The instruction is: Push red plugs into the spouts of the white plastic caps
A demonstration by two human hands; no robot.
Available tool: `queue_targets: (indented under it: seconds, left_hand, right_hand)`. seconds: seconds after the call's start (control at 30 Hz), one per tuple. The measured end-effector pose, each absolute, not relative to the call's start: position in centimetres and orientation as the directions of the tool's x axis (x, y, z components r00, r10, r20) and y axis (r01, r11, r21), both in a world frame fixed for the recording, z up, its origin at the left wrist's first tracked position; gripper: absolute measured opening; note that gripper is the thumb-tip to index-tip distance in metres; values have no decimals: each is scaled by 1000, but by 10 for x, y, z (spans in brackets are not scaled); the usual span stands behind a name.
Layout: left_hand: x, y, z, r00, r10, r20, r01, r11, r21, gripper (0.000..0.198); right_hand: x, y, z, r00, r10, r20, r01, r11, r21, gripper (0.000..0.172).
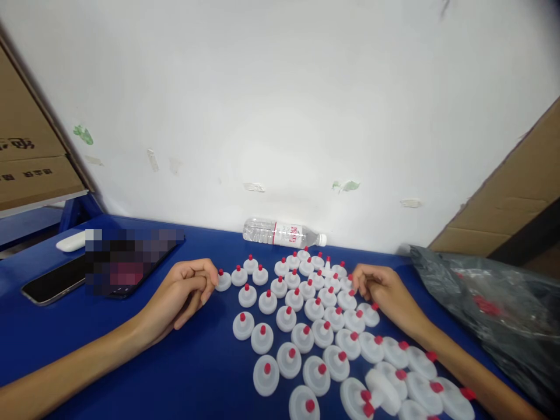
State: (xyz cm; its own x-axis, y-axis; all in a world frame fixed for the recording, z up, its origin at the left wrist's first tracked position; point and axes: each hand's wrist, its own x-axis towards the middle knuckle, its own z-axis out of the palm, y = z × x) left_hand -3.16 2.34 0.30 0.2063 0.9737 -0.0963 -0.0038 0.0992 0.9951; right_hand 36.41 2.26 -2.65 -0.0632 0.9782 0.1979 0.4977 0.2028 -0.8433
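Many round white plastic caps, each with a red-tipped nozzle, stand on the blue table. My left hand is curled, with its fingertips at the edge of the leftmost white cap with a red tip, which rests on the table. At the far right of the group, my right hand has its fingers bent and drawn together at another red-tipped cap, partly hidden by the fingers. More caps, such as a white cap in front, spread toward me. One cap lies tipped over on others at the lower right.
A clear water bottle lies along the wall behind the caps. Two dark phones, one of them a black phone, and a white case lie at the left. A grey plastic bag sits at the right. Cardboard stands on both sides.
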Motion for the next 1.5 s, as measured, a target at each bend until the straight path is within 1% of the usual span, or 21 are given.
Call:
queue_targets:
  seconds: [1.5]
  left_hand:
    - [-33, 23, 2, 211, 973, -97, 20, 95, 995, 8]
  right_hand:
    - [364, 23, -28, -59, 977, 203, 504, 205, -839, 25]
